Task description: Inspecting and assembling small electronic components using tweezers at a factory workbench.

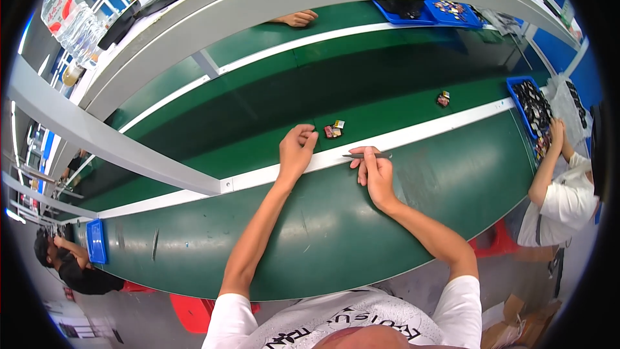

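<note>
Small parts (pixel 332 131) lay just right of the left hand's (pixel 297 154) fingers, across a white rail (pixel 413 134).
Those fingers curled loosely, any grip unclear; the right hand's (pixel 376 173) fingers pinched a dark tool (pixel 378 155), tip over the rail.

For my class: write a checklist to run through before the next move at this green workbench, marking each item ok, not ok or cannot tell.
1. Dark slender tool held in the right hand: ok.
2. Left hand free of any object: cannot tell; its curled pose could hide something small.
3. Nearer small cluster of parts close to the left hand: ok, just to its right, beyond the white rail.
4. Farther small cluster separate from the nearer one: ok, well off to the right.
5. Opposite person's hand away from both clusters: ok, over at the far side.
</note>
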### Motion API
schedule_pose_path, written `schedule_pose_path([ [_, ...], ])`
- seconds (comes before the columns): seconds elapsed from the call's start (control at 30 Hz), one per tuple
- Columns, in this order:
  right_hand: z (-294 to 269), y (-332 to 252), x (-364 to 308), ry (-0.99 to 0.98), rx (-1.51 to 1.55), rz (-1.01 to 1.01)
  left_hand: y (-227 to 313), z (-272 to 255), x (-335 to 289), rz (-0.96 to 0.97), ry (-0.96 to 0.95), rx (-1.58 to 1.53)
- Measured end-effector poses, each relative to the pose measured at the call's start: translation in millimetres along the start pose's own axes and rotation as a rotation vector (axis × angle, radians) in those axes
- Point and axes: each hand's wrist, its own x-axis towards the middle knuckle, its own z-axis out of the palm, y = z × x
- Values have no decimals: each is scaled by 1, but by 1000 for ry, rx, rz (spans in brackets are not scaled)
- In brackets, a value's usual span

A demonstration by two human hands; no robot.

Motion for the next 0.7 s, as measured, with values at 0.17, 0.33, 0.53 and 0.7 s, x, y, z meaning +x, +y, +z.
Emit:
schedule_pose_path([
  [0.17, 8, -7, -6, 49, 3, -3, 13, 22, 32, 7, -152, 475],
  [0.33, 8, -7, -8, 23, -80, 26, -5, 14, 35, 23, -183, 327],
  [0.53, 5, -13, -4, -32, -91, -13, 27, -29, -28, -163, -158, -65],
  [0.7, 23, -40, -8, -122, 27, 83, 34, -61, -100, -332, -139, -304],
])
